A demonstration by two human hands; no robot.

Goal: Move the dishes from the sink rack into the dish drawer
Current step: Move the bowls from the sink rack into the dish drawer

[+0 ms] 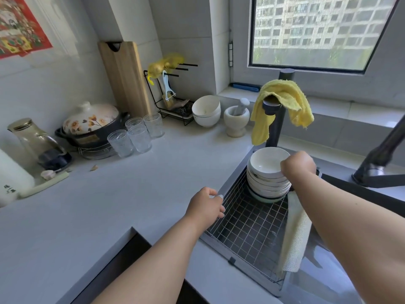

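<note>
A stack of several white bowls point(266, 174) stands at the far end of the wire sink rack point(247, 220), on top of a pale green dish. My right hand point(298, 164) grips the right rim of the top bowl. My left hand point(206, 204) hovers over the rack's left edge at the counter, fingers loosely curled and holding nothing. The dish drawer is not in view.
A dark faucet point(277, 119) draped with a yellow cloth point(282, 106) rises behind the bowls. A cloth point(295, 235) hangs on the rack's right side. On the counter point(131, 194) stand two more white bowls point(207, 111), a mortar point(236, 119), several glasses point(135, 137) and a lidded pot point(92, 126).
</note>
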